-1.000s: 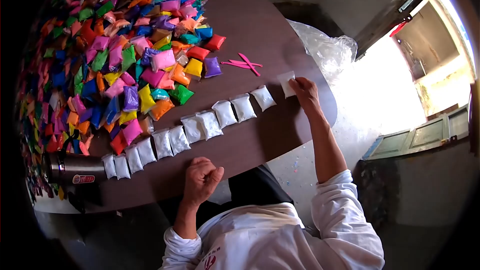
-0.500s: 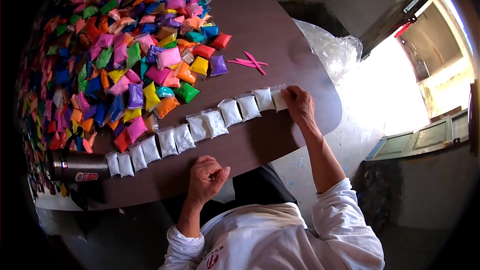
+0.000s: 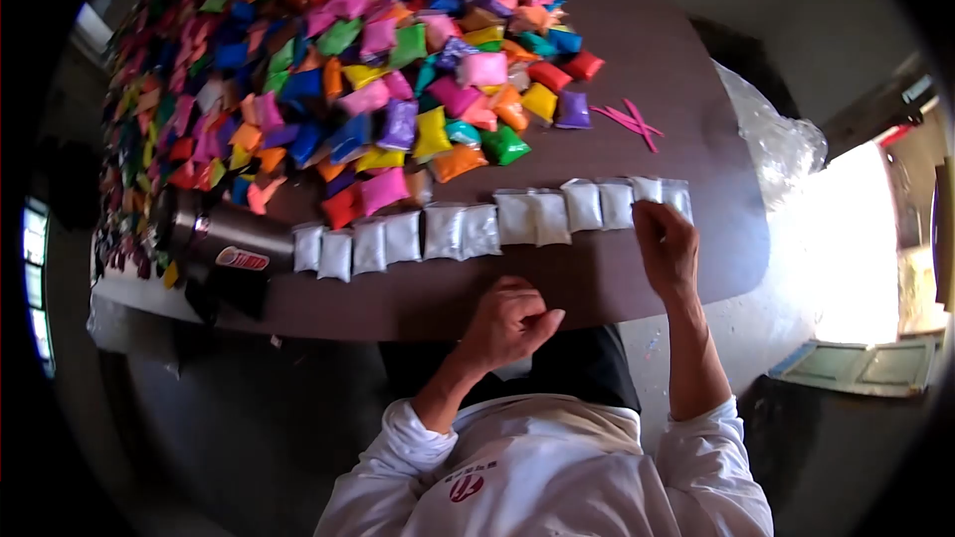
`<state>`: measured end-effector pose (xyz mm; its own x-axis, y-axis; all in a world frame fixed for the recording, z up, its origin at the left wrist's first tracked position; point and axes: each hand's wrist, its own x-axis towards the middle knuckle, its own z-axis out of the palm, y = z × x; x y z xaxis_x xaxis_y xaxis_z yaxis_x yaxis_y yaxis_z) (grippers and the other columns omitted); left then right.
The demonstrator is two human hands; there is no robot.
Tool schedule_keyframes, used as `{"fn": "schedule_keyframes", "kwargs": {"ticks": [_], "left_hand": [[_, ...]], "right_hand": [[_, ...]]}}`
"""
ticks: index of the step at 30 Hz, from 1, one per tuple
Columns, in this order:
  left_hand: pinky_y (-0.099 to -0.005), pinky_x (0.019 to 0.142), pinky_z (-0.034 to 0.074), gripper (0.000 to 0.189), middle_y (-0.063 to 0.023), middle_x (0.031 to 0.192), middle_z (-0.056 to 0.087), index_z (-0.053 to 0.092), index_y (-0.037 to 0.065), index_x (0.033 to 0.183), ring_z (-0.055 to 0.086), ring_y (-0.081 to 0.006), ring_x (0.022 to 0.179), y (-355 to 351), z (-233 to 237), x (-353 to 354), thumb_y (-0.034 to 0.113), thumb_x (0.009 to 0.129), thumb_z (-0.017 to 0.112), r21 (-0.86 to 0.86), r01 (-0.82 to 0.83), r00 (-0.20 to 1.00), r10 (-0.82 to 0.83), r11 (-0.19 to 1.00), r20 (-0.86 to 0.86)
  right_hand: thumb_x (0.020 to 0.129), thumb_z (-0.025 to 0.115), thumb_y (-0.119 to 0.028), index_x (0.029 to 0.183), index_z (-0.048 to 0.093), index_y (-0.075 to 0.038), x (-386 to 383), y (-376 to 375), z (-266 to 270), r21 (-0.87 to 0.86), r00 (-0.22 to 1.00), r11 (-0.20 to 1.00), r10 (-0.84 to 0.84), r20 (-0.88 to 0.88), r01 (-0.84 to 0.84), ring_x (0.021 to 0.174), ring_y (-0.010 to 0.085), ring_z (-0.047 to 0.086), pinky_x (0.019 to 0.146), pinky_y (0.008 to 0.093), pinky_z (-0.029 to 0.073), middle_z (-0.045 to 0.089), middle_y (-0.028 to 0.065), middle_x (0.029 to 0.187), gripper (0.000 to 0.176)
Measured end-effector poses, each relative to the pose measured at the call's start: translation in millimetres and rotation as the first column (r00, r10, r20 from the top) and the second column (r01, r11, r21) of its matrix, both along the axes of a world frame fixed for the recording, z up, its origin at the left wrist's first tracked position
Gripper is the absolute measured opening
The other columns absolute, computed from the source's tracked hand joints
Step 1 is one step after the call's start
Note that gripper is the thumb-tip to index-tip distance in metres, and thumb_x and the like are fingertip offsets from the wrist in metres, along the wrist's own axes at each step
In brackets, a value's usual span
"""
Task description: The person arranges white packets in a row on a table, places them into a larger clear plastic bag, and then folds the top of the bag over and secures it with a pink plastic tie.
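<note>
A row of small clear bags filled with white material point(image 3: 444, 231) lies along the near part of the table. At the row's right end my right hand point(image 3: 668, 251) has its fingers bent together, their tips at the lower part of the second bag from the end point(image 3: 647, 189). Whether the fingers pinch it is hidden. My left hand point(image 3: 509, 320) hovers at the table's near edge, below the middle of the row, curled into a loose fist with the thumb showing; nothing is visible in it.
A large heap of colourful small packets point(image 3: 378, 40) covers the table's far left. A dark metal flask point(image 3: 234, 239) lies at the row's left end. Pink strips point(image 3: 629, 121) rest behind the row, and clear plastic sheeting point(image 3: 781, 134) hangs past the table's right edge.
The view has turned left, shifting the scene rightward. My right hand has gone from the last white bag to the one beside it. My left hand stays curled near the edge.
</note>
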<state>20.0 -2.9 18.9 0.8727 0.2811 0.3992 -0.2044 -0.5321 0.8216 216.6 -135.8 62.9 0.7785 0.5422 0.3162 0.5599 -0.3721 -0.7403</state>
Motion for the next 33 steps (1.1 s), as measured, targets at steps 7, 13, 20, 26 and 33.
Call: {"fn": "schedule_keyframes", "kwargs": {"ticks": [7, 13, 20, 26, 33], "left_hand": [[-0.0377, 0.075, 0.047, 0.016, -0.0128, 0.081, 0.058, 0.056, 0.004, 0.078, 0.057, -0.026, 0.076, -11.5, 0.6, -4.1, 0.013, 0.081, 0.07, -0.419, -0.067, 0.997, 0.08, 0.906, 0.013], [-0.0374, 0.097, 0.035, 0.028, -0.0113, 0.091, 0.056, 0.054, 0.005, 0.088, 0.051, -0.0221, 0.099, -1.0, 3.3, -10.3, 0.031, 0.096, 0.052, 0.191, 0.117, 0.926, -0.038, 0.975, -0.375], [-0.0378, 0.097, 0.036, 0.026, -0.0094, 0.086, 0.056, 0.054, 0.006, 0.085, 0.054, -0.0247, 0.091, -5.9, -15.9, -8.4, 0.03, 0.095, 0.051, 0.03, 0.055, 0.982, -0.048, 0.998, -0.184], [-0.0371, 0.093, 0.042, 0.022, -0.0083, 0.079, 0.056, 0.054, 0.006, 0.079, 0.057, -0.0263, 0.084, -2.8, -18.8, -4.7, 0.024, 0.091, 0.058, 0.187, 0.032, 0.999, -0.034, 0.982, 0.01], [-0.0388, 0.088, 0.044, 0.021, -0.0108, 0.082, 0.06, 0.053, 0.006, 0.078, 0.058, -0.0249, 0.086, -2.5, -6.7, -8.5, 0.02, 0.087, 0.065, 0.327, -0.012, 0.996, 0.039, 0.945, -0.076]], "right_hand": [[0.081, 0.068, -0.021, 0.113, 0.06, -0.003, -99.2, 45.0, 16.5, -0.156, 0.628, 0.629, 0.776, 0.062, -0.762, 0.111, 0.0328, 0.058, 0.097, 0.0447, 0.043, 0.063, 0.0148, 0.113, 0.037], [0.085, 0.065, -0.033, 0.122, 0.054, -0.003, -152.5, 84.0, 29.9, -0.222, 0.509, 0.51, 0.858, 0.063, -0.831, 0.126, 0.0392, 0.048, 0.101, 0.05, 0.038, 0.052, 0.0227, 0.131, 0.049], [0.09, 0.058, -0.038, 0.128, 0.048, -0.001, -155.9, 123.5, 0.5, -0.383, 0.589, 0.58, 0.801, 0.107, -0.719, 0.134, 0.0422, 0.039, 0.11, 0.0488, 0.032, 0.04, 0.028, 0.142, 0.054], [0.089, 0.059, -0.039, 0.13, 0.046, 0.001, -162.6, 142.5, -5.3, -0.4, 0.6, 0.568, 0.798, 0.052, -0.72, 0.135, 0.0428, 0.037, 0.113, 0.0485, 0.028, 0.04, 0.0302, 0.141, 0.059], [0.089, 0.06, -0.038, 0.128, 0.05, 0.001, -153.6, 113.1, 8.4, -0.378, 0.682, 0.642, 0.73, 0.035, -0.667, 0.135, 0.0413, 0.038, 0.113, 0.0486, 0.027, 0.043, 0.0274, 0.141, 0.056]]}}
